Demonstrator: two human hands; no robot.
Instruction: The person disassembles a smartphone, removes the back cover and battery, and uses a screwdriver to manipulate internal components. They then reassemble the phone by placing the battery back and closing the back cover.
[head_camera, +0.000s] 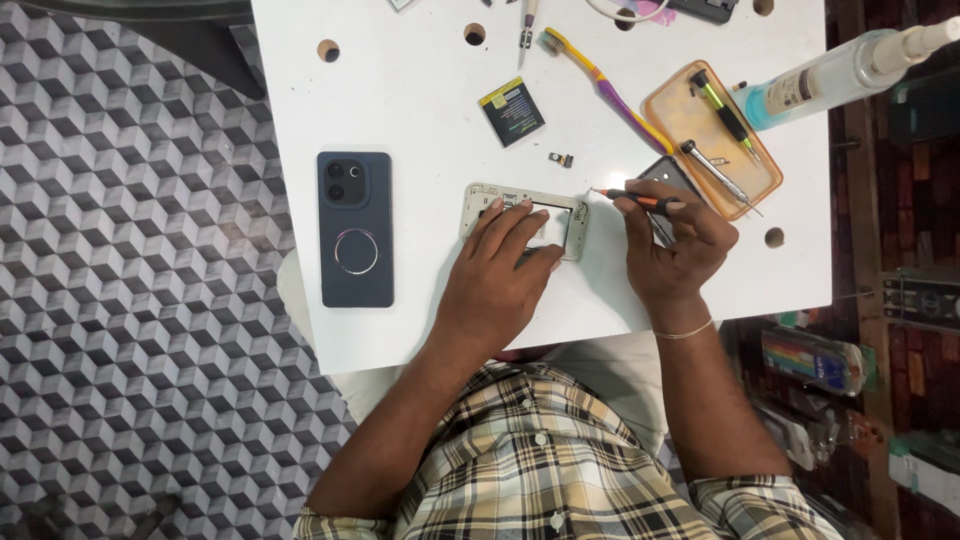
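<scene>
While our left hand (500, 262) presses flat, fingers open, on the phone frame (525, 215), our right hand (668, 240) pinches an orange-tipped screwdriver (628, 197).

A person in a short-sleeved checked cotton shirt (545, 470) of cream, black and yellow with white buttons, lower centre of the frame; a thin thread-like band (685, 331) circles the right wrist, both forearms bare.

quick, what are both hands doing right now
Left hand: open, fingers spread flat on the pale phone frame, pinning it to the white table.
Right hand: closed on a small orange-handled screwdriver.
</scene>
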